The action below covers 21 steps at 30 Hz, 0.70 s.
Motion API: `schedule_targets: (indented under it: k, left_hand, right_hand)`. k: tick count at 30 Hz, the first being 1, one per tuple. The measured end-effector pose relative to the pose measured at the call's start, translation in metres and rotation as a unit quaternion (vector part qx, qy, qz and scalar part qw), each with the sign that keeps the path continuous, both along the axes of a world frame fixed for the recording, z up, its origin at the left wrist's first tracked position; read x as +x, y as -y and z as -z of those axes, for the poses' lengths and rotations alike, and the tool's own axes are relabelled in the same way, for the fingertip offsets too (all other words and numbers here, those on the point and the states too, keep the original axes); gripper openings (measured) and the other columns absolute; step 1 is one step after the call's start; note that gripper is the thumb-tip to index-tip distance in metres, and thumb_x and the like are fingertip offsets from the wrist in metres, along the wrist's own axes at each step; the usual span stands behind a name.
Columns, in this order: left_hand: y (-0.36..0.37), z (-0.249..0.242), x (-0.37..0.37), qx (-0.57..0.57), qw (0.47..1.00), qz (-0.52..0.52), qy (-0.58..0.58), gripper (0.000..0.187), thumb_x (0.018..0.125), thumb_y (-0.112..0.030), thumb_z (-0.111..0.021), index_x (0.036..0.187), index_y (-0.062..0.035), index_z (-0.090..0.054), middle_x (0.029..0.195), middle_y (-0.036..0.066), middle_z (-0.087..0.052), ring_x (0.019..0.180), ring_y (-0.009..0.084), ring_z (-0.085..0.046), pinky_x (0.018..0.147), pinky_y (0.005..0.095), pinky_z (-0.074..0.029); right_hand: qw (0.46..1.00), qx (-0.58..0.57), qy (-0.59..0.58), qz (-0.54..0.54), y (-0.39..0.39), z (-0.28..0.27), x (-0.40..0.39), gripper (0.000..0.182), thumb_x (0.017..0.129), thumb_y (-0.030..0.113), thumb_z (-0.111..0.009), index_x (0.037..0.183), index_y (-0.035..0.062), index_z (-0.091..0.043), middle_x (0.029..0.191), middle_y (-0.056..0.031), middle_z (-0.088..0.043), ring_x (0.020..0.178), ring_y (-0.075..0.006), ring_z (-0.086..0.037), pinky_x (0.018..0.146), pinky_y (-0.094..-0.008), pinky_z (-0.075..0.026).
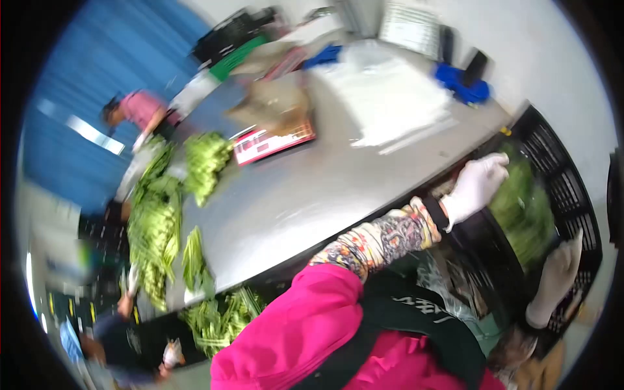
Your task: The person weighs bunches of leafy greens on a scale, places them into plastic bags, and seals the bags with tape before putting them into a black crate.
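Observation:
A black plastic crate stands at the right beside the table. Inside it lies a bag of leafy greens, its clear plastic shiny and blurred. My left hand, in a white glove, has its fingers curled together at the upper edge of the bag and seems to grip it; the fingertips are not sharp. On the bag's lower right side is my right hand, also gloved, with fingers stretched out along the crate's inner side.
The steel table carries heaps of leafy greens, a red-and-white box and a stack of clear plastic bags. A person in pink bends at the far end. Another person's dark-clothed arm shows lower left.

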<state>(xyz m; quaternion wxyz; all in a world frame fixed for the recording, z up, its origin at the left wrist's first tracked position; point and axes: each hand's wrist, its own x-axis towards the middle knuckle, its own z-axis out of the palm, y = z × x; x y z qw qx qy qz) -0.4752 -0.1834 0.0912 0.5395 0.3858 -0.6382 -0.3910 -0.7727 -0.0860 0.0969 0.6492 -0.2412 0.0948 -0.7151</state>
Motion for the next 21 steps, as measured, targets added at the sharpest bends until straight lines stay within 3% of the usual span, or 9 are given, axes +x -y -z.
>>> schedule_targets:
  k: [2,4,5,7,9,12,14,16,21]
  left_hand:
    - [-0.013,0.010,0.053,0.090,0.993,-0.047,-0.054,0.028,0.093,-0.012,-0.052,0.116,0.0003,-0.059,0.100,0.014,-0.069,0.092,0.0164,-0.064,0.084,0.0284,-0.049]
    - [-0.047,0.009,0.119,0.106,0.976,-0.190,0.002,0.027,0.092,-0.013,-0.055,0.114,-0.0004,-0.061,0.100,0.012,-0.069,0.094,0.0158,-0.064,0.085,0.0273,-0.048]
    - [-0.052,0.043,0.157,0.124,0.960,-0.249,-0.038,0.026,0.091,-0.014,-0.056,0.114,-0.0013,-0.061,0.101,0.009,-0.069,0.095,0.0151,-0.063,0.086,0.0265,-0.048]
    - [-0.099,0.056,0.237,0.128,0.903,-0.407,0.058,0.026,0.090,-0.012,-0.058,0.113,-0.0016,-0.062,0.100,0.008,-0.068,0.095,0.0134,-0.063,0.087,0.0262,-0.047]
    - [-0.154,0.085,0.316,0.181,0.852,-0.489,-0.038,0.029,0.089,-0.011,-0.060,0.115,0.0021,-0.061,0.109,0.011,-0.066,0.099,0.0159,-0.062,0.091,0.0268,-0.046]
    - [-0.252,0.110,0.412,0.217,0.731,-0.635,0.123,0.034,0.088,-0.014,-0.063,0.118,-0.0008,-0.060,0.115,0.015,-0.064,0.107,0.0196,-0.060,0.094,0.0280,-0.045]
    - [-0.308,0.118,0.463,0.247,0.609,-0.683,0.318,0.067,0.080,-0.031,-0.072,0.134,-0.0020,-0.045,0.133,0.023,-0.049,0.129,0.0329,-0.042,0.107,0.0376,-0.033]
    - [-0.351,0.119,0.516,0.284,0.553,-0.663,0.417,0.106,0.070,-0.045,-0.077,0.141,0.0099,-0.022,0.146,0.033,-0.022,0.138,0.0462,-0.016,0.114,0.0483,-0.017]
    - [-0.419,0.110,0.652,0.403,0.453,-0.638,0.474,0.135,0.049,-0.061,-0.083,0.141,0.0117,-0.016,0.145,0.034,-0.021,0.138,0.0469,-0.016,0.114,0.0480,-0.015]
  right_hand:
    - [0.997,0.060,-0.015,-0.040,-0.010,0.020,0.042,0.038,0.101,0.009,-0.033,0.138,0.0011,-0.034,0.071,0.0020,-0.023,0.062,-0.0074,-0.031,0.054,-0.0200,-0.029]
    - [0.961,0.003,-0.266,-0.081,-0.017,0.030,0.096,0.029,0.102,0.013,-0.034,0.125,-0.0003,-0.045,0.071,0.0024,-0.027,0.060,-0.0075,-0.032,0.053,-0.0210,-0.030]
    - [0.962,0.054,-0.237,-0.121,-0.014,0.035,0.122,0.026,0.102,0.015,-0.036,0.120,-0.0010,-0.048,0.071,0.0025,-0.030,0.060,-0.0073,-0.032,0.052,-0.0214,-0.029]
    - [0.939,0.146,-0.271,-0.155,-0.013,0.020,0.177,0.025,0.100,0.018,-0.041,0.110,-0.0024,-0.052,0.071,0.0017,-0.038,0.060,-0.0069,-0.037,0.051,-0.0210,-0.029]
    - [0.901,0.092,-0.379,-0.188,-0.008,0.009,0.219,0.023,0.098,0.016,-0.042,0.105,-0.0011,-0.055,0.066,0.0001,-0.042,0.058,-0.0083,-0.040,0.051,-0.0218,-0.031]
    - [0.868,0.058,-0.426,-0.246,-0.004,0.004,0.271,0.022,0.097,0.014,-0.041,0.102,-0.0007,-0.056,0.064,-0.0013,-0.046,0.057,-0.0087,-0.041,0.051,-0.0223,-0.032]
    - [0.849,0.040,-0.450,-0.275,-0.007,0.002,0.311,0.021,0.096,0.014,-0.042,0.100,-0.0008,-0.057,0.063,-0.0020,-0.048,0.057,-0.0087,-0.042,0.051,-0.0224,-0.033]
    - [0.810,0.033,-0.494,-0.314,-0.014,0.001,0.351,0.021,0.096,0.013,-0.042,0.097,-0.0019,-0.058,0.066,-0.0025,-0.052,0.058,-0.0084,-0.044,0.053,-0.0221,-0.035]
    - [0.728,0.044,-0.569,-0.380,-0.038,0.000,0.460,0.024,0.094,0.014,-0.045,0.100,-0.0013,-0.062,0.072,-0.0051,-0.061,0.063,-0.0105,-0.054,0.058,-0.0223,-0.041]
